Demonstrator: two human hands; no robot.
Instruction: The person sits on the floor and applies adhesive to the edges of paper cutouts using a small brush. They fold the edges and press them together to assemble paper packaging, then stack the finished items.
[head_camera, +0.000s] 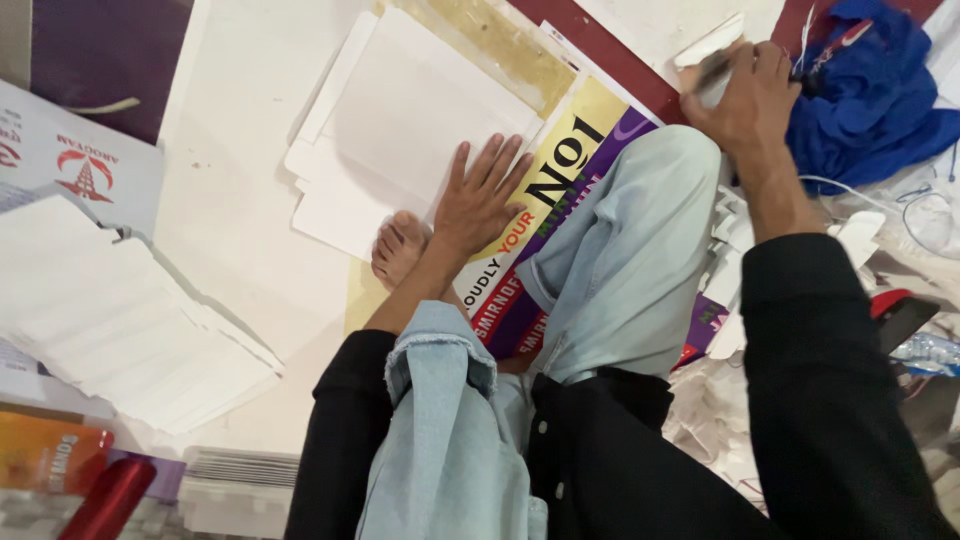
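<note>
On the floor, the printed poster serves as the landmark for all places below.

Left hand: the left hand is laid flat with fingers spread, palm down, across the upper-left edge of the printed poster and onto the white card sheets; its grip is released and nothing is grasped.

White card sheets: the white card sheets are spread flat on the floor just left of the poster, overlapping its edge under the fingertips.

Right hand: the right hand is held beyond the poster's upper-right corner; its grip is clenched around a small white card, with something dark pressed against it that cannot be made out.

Blue cloth: a crumpled blue cloth is seen just right of that hand, well apart from the poster.

Bare foot: a bare foot is rested at the poster's left edge, touching the card sheets.

Stack of white sheets: a fanned stack of white sheets is placed far left of the poster.

Red cylinder: a red cylinder is seen at the lower left, farthest from the poster.
</note>
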